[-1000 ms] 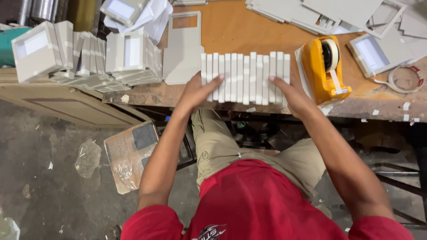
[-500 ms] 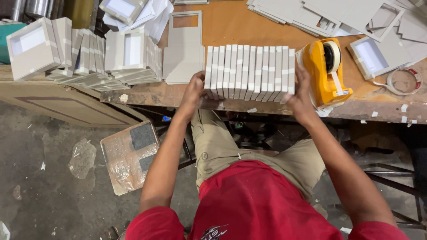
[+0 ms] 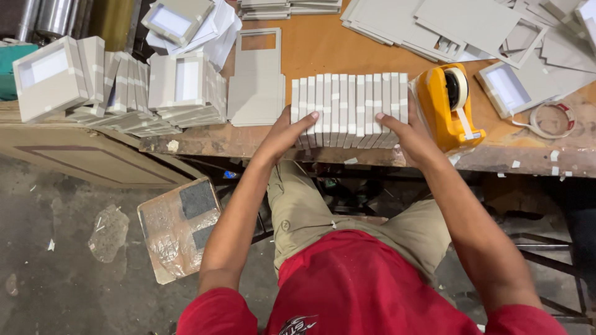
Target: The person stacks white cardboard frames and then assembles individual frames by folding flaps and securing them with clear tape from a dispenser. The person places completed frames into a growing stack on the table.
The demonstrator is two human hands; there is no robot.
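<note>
**Grey card frames being squared into a row at the bench edge**

Grey card frames [image 3: 349, 110], stood on edge side by side, are sitting in one tight row at the near edge of the wooden bench [image 3: 323, 43]. The person is pressing the row from both ends: the left hand [image 3: 287, 130] is lying flat against its left end, fingers straight and close together, and the right hand [image 3: 406, 130] is bracing the right end in the same open-palmed way, gripping nothing. A yellow tape dispenser [image 3: 444, 105] is standing just beside the right hand.

Judging by the bench, a good share of the work is looking finished: taped windowed boxes [image 3: 124, 87] are leaning in stacks to the left, and the row between the hands is already even. Plenty seems to be waiting, though. Flat card sheets [image 3: 447, 25] are lying in loose piles at the back, one flat cut-out panel [image 3: 256, 80] is resting just left of the row, and a tape roll [image 3: 551, 119] is lying at the far right.
</note>
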